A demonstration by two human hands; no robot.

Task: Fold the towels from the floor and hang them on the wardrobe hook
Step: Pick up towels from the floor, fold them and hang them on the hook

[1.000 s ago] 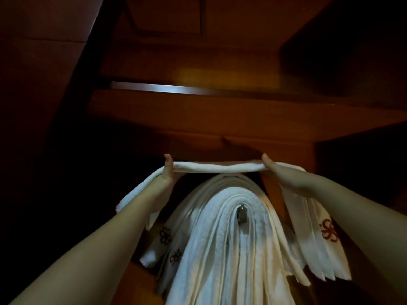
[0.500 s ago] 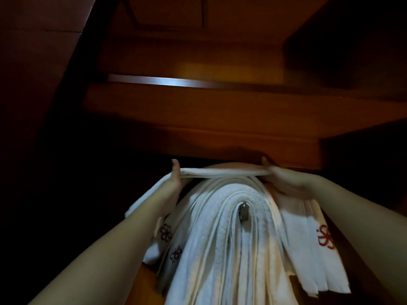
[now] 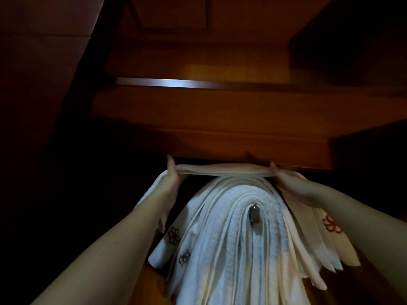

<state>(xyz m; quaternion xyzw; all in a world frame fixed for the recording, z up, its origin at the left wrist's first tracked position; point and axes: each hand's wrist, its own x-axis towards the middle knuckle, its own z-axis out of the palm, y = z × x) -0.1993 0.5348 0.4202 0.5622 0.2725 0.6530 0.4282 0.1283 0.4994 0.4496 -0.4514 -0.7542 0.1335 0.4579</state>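
A folded white towel is stretched flat between my hands, just above a thick stack of hung towels. My left hand grips its left end, thumb up. My right hand grips its right end; that end hangs down beside the stack with a red emblem. A metal hook pokes out of the middle of the stack. The held towel touches or nearly touches the top of the stack.
A wooden wardrobe shelf runs right above my hands. A metal rail glints higher up. Dark wardrobe walls close in at left and right. Dark emblems mark the towel ends at lower left.
Both hands have carried the stretched towel down and in toward the hook, from well above the stack to resting at its top under the shelf.
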